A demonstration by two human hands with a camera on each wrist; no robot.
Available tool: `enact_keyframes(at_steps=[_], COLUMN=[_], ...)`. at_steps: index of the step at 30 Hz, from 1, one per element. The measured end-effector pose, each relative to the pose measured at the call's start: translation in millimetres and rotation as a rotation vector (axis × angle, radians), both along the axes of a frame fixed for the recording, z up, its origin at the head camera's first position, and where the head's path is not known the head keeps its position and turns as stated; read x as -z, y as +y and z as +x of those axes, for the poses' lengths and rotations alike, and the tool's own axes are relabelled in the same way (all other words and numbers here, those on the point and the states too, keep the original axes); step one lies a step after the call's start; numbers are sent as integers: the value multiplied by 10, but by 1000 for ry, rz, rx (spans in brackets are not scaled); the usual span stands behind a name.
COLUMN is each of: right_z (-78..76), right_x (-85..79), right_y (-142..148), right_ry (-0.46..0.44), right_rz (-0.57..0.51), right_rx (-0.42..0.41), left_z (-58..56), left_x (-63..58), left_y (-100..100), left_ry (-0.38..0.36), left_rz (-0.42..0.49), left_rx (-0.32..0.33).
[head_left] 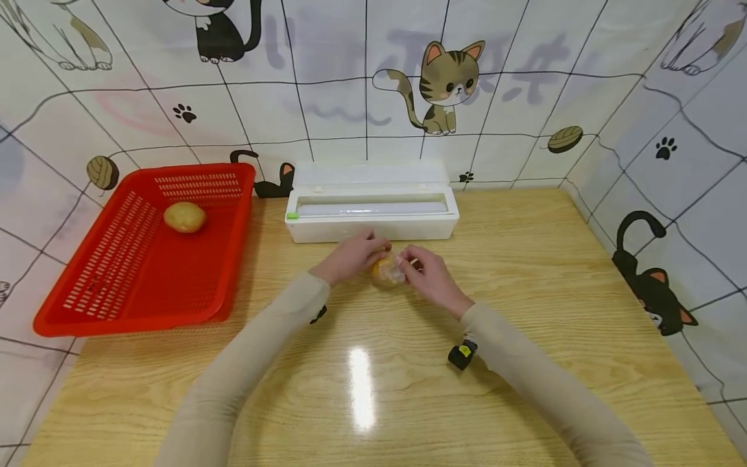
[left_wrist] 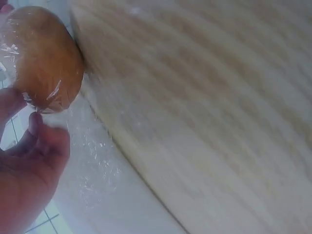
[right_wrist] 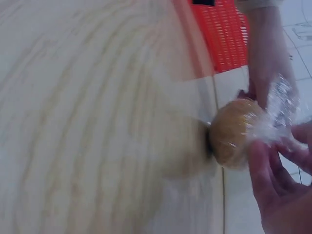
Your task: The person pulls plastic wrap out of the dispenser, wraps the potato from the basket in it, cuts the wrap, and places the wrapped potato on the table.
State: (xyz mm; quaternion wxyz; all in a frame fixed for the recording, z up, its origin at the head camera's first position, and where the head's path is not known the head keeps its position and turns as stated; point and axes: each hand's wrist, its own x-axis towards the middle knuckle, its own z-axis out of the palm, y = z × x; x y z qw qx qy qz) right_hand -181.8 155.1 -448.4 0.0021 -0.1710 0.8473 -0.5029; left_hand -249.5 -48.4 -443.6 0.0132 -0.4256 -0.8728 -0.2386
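A potato [head_left: 383,272] in clear plastic wrap [right_wrist: 280,105] rests on the table between my two hands, just in front of the white wrap box [head_left: 373,228]. My left hand [head_left: 357,254] is at its left end; in the left wrist view, thumb and fingertips pinch the film at the edge of the potato [left_wrist: 48,61]. From the other side, my right hand [head_left: 430,275] pinches loose, bunched film between thumb and fingers, as the right wrist view shows. The potato's skin shows through the tight film.
Inside the open wrap box lies a film roll [head_left: 373,208], its lid [head_left: 370,174] raised against the wall. A red basket [head_left: 224,285] at the left holds another potato [head_left: 185,217]. Cat-patterned sheeting [head_left: 332,71] covers the walls around the wooden table [head_left: 525,259].
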Motion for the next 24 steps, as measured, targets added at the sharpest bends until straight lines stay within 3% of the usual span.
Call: enact_keyframes(at_steps=[2, 6, 9, 12, 14, 16, 20, 24], right_z=[-1, -14, -32, -49, -56, -69, -113, -163], right_x=[-31, -93, -118, -122, -127, -130, -151, -146], right_y=[74, 192, 195, 150, 125, 112, 96, 63], right_ry=[-29, -4, 132, 320, 386, 379, 283, 186], right_rz=[18, 159, 326, 450, 452, 391, 229, 193], right_rx=[-85, -265, -362, -396, -395, -383, -354, -341], left_z=[16, 5, -27, -47, -52, -48, -30, -4], left_x=[-12, -32, -35, -42, -48, -55, -50, -32], left_y=[0, -25, -48, -55, -49, -42, -50, -67], left_ry=[-76, -131, -190, -234, -232, -228, -241, -251], left_rz=[14, -8, -46, -64, -68, -66, -59, -44], left_rx=[1, -1, -9, -12, 1, 14, 28, 58])
